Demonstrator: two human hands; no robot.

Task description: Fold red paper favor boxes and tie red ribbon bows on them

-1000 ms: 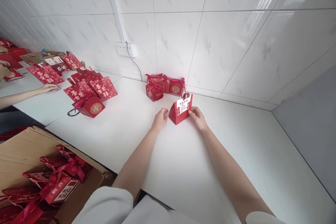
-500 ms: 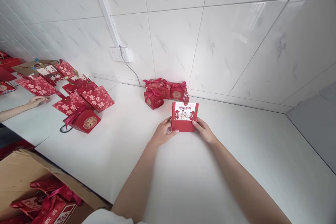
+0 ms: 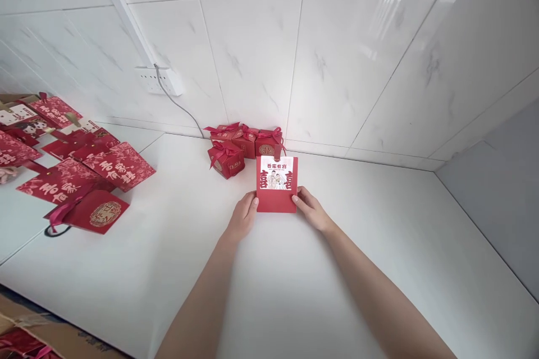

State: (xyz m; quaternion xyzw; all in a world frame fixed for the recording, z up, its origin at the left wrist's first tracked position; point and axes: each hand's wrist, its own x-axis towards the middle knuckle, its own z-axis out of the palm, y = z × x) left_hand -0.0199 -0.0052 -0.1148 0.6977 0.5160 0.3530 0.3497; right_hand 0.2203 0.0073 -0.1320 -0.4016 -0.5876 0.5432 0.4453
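Between my two hands stands a red gift box with a white panel printed with a wedding couple and red characters. A short red strap rises from its top edge. My left hand is closed on its left side, thumb along the edge. On the right side, my right hand grips it with the thumb on the front; most of the other fingers are hidden behind. Just beyond it, several small red boxes with ribbon bows are grouped near the wall.
Several red gift bags and boxes lie on the white table to the left. Another person's hand shows at the left edge. A cardboard box with red packages is at the lower left. A cable runs from a wall socket.
The view has turned right, so the surroundings sit further left. My left thumb has moved from the gift box's lower front to its side edge. Both hands keep hold of it.
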